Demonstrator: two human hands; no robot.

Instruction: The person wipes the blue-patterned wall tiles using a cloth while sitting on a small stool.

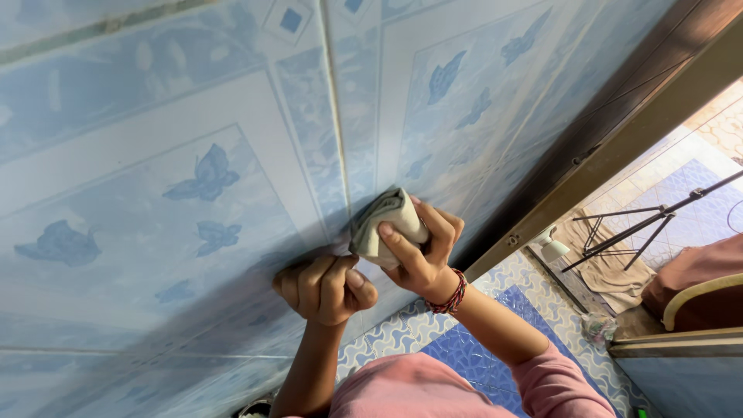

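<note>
My right hand (pixel 422 251) grips a folded grey-green cloth (pixel 385 220) and presses it against the tiled wall (pixel 193 155), which has pale blue tiles with darker blue butterfly patterns. A red and dark beaded band sits on that wrist. My left hand (pixel 325 288) is curled into a fist just below and to the left of the cloth, its knuckles resting against the wall, with nothing visible in it. Both forearms come up from a pink sleeve at the bottom of the view.
A dark wooden door frame (pixel 619 131) runs diagonally at the right of the wall. Beyond it lie a black metal tripod stand (pixel 642 224), a beige cloth on the floor (pixel 604 263) and a brown cushioned seat (pixel 696 286). The floor (pixel 480 348) has blue patterned tiles.
</note>
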